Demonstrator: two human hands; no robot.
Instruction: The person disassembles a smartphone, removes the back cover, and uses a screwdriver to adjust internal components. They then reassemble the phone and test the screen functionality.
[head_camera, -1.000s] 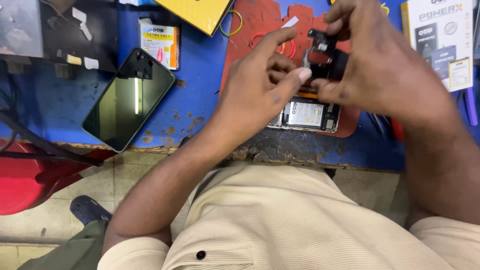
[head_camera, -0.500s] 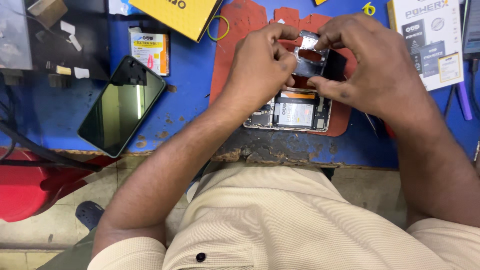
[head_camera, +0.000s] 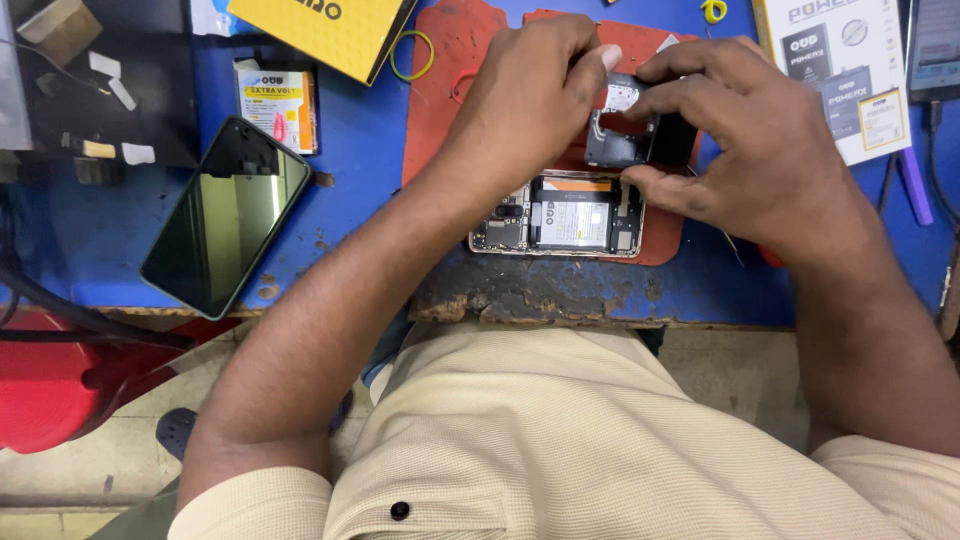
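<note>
Overhead, at the repair surface: a small dark phone part is gripped by both hands above an opened handset.
Left hand (head_camera: 530, 100): closed, its fingertips pinched on the left and top edge of the small dark rectangular phone part (head_camera: 618, 135).
Right hand (head_camera: 760, 150): closed on the same part, which is clamped between forefinger above and thumb below at its right side.
Part held: kept just above the upper edge of the opened handset, over the mat.
Opened handset (head_camera: 556, 222): a back-less phone with battery and circuit boards exposed, laid flat on the red rubber work mat (head_camera: 450, 60).
Surface (head_camera: 350, 180): a worn blue bench top, chipped along its near edge.
Left of the mat: a black glossy smartphone (head_camera: 225, 215) is laid screen-up, well apart from the hands; a small boxed battery pack (head_camera: 277, 105) and a yellow cardboard box (head_camera: 320, 30) are seen beyond it.
Far right: a white printed carton (head_camera: 840, 70).
</note>
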